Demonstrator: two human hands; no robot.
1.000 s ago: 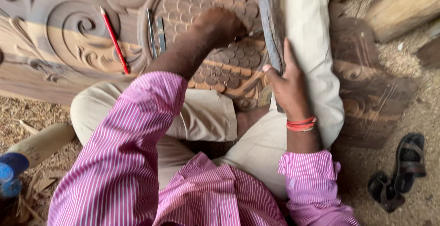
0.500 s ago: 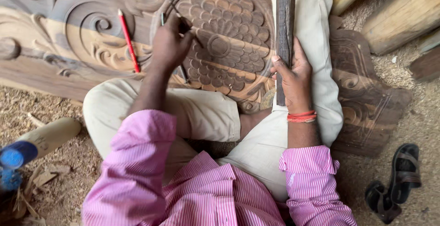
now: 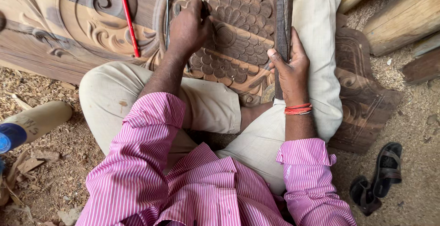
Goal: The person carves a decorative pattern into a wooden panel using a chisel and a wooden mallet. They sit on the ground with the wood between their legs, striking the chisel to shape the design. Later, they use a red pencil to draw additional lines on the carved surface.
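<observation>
Head view: left hand (image 3: 190, 29) pinches a thin dark metal chisel (image 3: 204, 7) against the carved brown wooden panel (image 3: 238, 33). Right hand (image 3: 291, 65) wraps a long dark wooden mallet bar (image 3: 284, 10) upright over the knee. Chisel likely stiff, light; grip mid-shank.

Seated on sawdust, a person grips a slim chisel (image 3: 203, 7) in the left hand (image 3: 189, 29) over a carved wooden panel (image 3: 229, 33); the right hand (image 3: 289, 68) clasps a dark wooden bar (image 3: 283, 10)
</observation>
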